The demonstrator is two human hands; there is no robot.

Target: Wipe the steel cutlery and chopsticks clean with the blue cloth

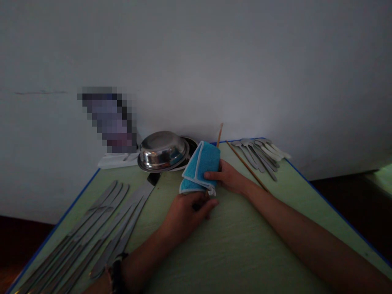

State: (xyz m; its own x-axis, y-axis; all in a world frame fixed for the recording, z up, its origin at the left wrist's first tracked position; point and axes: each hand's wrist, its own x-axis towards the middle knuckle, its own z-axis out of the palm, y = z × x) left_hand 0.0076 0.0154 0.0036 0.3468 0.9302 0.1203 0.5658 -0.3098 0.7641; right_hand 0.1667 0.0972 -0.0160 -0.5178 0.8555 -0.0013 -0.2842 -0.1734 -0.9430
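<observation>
A folded blue cloth [200,165] with a pale edge is wrapped around a thin wooden chopstick [219,134], whose tip sticks out above the cloth. My right hand [230,178] grips the cloth from the right, thumb on its front. Just below the cloth, my left hand [186,212] is closed around something I cannot make out, at the lower end of the cloth. Both hands rest low over the green table [239,245].
A second chopstick [246,165] lies slanted right of my hands. Several spoons [260,153] lie at the back right, several knives [101,224] at the left. An upturned steel bowl [162,150] on plates stands by the wall. A white tray [118,160] lies left of it.
</observation>
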